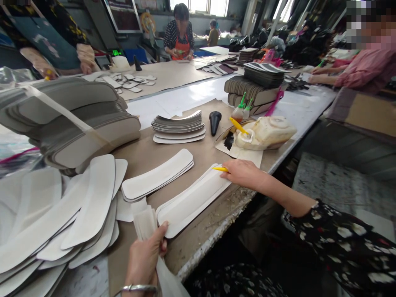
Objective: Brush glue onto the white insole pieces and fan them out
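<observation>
My left hand (147, 255) is closed around a bundle of thin whitish strips (144, 220), whose tails hang down past the wrist. Its thumb tip is at the lower left corner of a curved white panel (192, 206), which lies on other panels on the brown table cover. At that panel's far end, my right hand (243, 172) grips a yellow tool (220, 168) with its tip low over the surface; I cannot make out its working end. Just behind lies a small pile of similar white panels (157, 175).
A cut-open plastic jug (269, 130) holds a yellow-handled tool (238, 126). Near it are a black cone-shaped object (214, 123) and green-tipped bottles (241, 110). Panel stacks (177, 128) and a large tied stack (93, 119) stand behind; loose panels (89, 206) spread left. Several people work around.
</observation>
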Demonstrator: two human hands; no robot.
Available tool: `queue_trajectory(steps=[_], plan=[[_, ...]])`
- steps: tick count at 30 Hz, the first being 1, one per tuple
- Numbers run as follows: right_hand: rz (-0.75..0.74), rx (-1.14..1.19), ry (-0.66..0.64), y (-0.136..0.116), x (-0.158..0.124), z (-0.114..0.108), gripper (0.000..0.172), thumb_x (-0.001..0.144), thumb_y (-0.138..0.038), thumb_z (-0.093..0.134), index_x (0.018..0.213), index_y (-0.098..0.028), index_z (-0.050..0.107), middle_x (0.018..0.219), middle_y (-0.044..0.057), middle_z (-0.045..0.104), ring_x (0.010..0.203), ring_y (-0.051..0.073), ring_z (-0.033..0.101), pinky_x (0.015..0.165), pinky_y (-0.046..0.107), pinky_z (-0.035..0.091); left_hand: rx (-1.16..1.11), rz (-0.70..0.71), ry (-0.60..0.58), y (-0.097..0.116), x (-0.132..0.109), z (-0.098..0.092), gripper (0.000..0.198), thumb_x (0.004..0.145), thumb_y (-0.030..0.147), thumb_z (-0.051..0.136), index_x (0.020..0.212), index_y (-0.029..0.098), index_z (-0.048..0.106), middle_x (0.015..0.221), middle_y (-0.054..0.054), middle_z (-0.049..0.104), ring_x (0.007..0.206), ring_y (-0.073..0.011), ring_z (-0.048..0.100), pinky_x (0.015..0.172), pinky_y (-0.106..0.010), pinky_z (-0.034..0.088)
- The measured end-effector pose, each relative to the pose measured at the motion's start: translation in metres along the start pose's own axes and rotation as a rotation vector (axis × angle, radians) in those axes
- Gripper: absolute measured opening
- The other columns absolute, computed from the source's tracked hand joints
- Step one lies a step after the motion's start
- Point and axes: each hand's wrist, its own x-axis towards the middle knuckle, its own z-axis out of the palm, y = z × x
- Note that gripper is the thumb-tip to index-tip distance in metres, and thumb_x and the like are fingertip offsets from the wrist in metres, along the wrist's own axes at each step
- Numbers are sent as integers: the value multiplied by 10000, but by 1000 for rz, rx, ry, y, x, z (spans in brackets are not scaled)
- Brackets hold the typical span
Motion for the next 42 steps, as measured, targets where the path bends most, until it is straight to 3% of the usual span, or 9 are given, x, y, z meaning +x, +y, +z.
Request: queue_trajectory(steps=[10,19,26,35,42], plan=[[-19,58,-7,6,13,16,228,800,-342,463,864,-153,574,864,102,628,852,223,581,710,281,407,115,35,10,2,-6,3,393,523,424,706,377,172,442,307,19,426,340,-91,340,399,-245,255],[121,216,248,4,-1,34,203,775,-304,551,921,-170,507,932,66,556,897,200,542,776,281,396,123,38,32,-3,-3,2,393,525,448,707,395,179,452,326,21,445,359,-104,357,421,-255,254],[164,261,271,-2,-5,37,146,777,-290,538,846,-165,509,884,76,583,837,192,557,739,275,398,149,62,39,-3,-4,3,422,544,463,687,356,176,442,317,9,444,355,-104,375,432,-257,280],[157,599,350,10,1,39,94,773,-279,467,751,-188,474,687,-2,523,675,144,522,628,243,386,67,53,88,-3,-4,6,361,474,428,717,427,157,483,305,23,447,335,-94,366,378,-239,278],[160,591,422,5,-6,29,140,777,-321,425,721,-196,452,696,10,501,686,159,491,660,277,379,65,98,40,-6,-2,4,382,503,446,697,398,165,460,312,15,454,327,-90,369,375,-235,278]])
